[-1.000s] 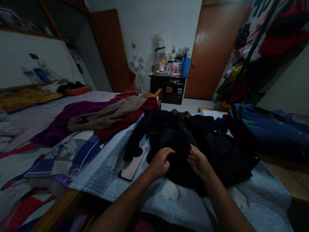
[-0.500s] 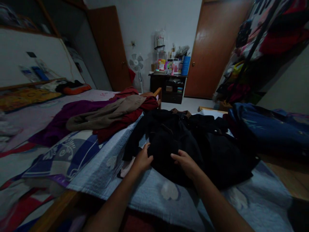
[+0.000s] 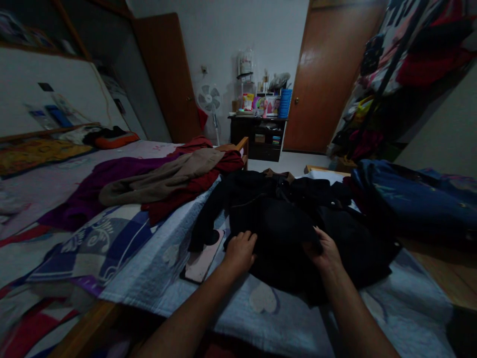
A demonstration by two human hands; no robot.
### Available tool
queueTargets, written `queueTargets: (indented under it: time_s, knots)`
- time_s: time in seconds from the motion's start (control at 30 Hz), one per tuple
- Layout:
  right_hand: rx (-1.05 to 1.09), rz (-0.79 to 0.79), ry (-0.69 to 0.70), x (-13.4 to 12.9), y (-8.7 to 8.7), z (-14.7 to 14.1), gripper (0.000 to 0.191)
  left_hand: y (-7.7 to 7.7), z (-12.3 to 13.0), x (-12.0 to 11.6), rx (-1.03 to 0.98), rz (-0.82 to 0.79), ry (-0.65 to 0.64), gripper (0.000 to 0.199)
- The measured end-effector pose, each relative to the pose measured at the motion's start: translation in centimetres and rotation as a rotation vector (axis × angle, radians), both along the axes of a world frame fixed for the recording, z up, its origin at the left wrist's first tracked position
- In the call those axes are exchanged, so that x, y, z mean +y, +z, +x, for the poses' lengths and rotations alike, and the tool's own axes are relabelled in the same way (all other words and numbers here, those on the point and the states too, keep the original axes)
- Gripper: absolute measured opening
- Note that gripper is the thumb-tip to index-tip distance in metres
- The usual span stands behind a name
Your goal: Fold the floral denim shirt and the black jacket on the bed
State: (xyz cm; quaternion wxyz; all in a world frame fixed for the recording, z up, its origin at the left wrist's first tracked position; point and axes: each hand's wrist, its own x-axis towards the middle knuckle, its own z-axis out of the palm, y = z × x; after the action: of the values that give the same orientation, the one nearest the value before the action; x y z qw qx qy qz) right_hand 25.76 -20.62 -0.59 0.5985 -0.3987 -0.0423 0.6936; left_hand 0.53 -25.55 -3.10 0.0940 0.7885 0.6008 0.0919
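Note:
A black jacket (image 3: 276,223) with a brown collar lies spread on the pale blue quilt (image 3: 261,318). My left hand (image 3: 241,251) is at its lower left part, fingers curled down onto the cloth. Further right, my right hand (image 3: 323,248) pinches an edge of the jacket between thumb and fingers and holds that part slightly raised. Beside the left sleeve is a flat pink rectangular thing (image 3: 201,263) with a dark border, partly under the cuff. More dark clothing (image 3: 354,243) lies against the jacket's right side.
On the left bed are a grey-brown garment (image 3: 164,179), a purple one (image 3: 89,194), a dark red one (image 3: 160,211) and a blue checked pillow (image 3: 97,243). A blue denim pile (image 3: 402,194) sits at right. A fan (image 3: 209,99) and dark cabinet (image 3: 257,136) stand behind.
My right hand has moved right and taken an edge of the jacket. My left hand has shifted right and turned palm down on the cloth. More of the pink thing shows.

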Motion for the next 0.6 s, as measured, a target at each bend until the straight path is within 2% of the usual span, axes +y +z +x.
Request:
queueTargets:
  time_s: [0.17, 0.2, 0.27, 0.37, 0.43, 0.53, 0.6]
  knots:
    - [0.003, 0.014, 0.004, -0.3, 0.7, -0.1, 0.016, 0.1, 0.8, 1.3, 0.125, -0.016, -0.019, 0.032]
    - [-0.01, 0.021, 0.012, -0.4, 0.7, -0.1, 0.016, 0.1, 0.6, 1.5, 0.144, -0.018, -0.013, 0.03]
    - [-0.042, 0.035, 0.031, -0.4, 0.7, 0.1, 0.016, 0.2, -0.1, 1.8, 0.129, -0.007, 0.018, 0.04]
    - [-0.124, 0.053, 0.065, -0.8, 0.6, 0.4, 0.018, 1.3, -2.1, 1.6, -0.078, 0.089, 0.08, 0.052]
    - [-0.218, 0.082, 0.106, -1.3, 0.6, 0.5, 0.026, 2.8, -3.8, 1.0, -0.275, 0.206, 0.146, 0.048]
    - [-0.363, 0.196, 0.226, -2.7, 1.1, 0.3, 0.054, 5.1, -6.4, -0.6, -0.504, 0.391, 0.272, 0.043]
    - [-0.44, 0.274, 0.352, -3.7, 1.3, -0.1, 0.07, 5.8, -8.0, -1.9, -0.577, 0.434, 0.332, 0.039]
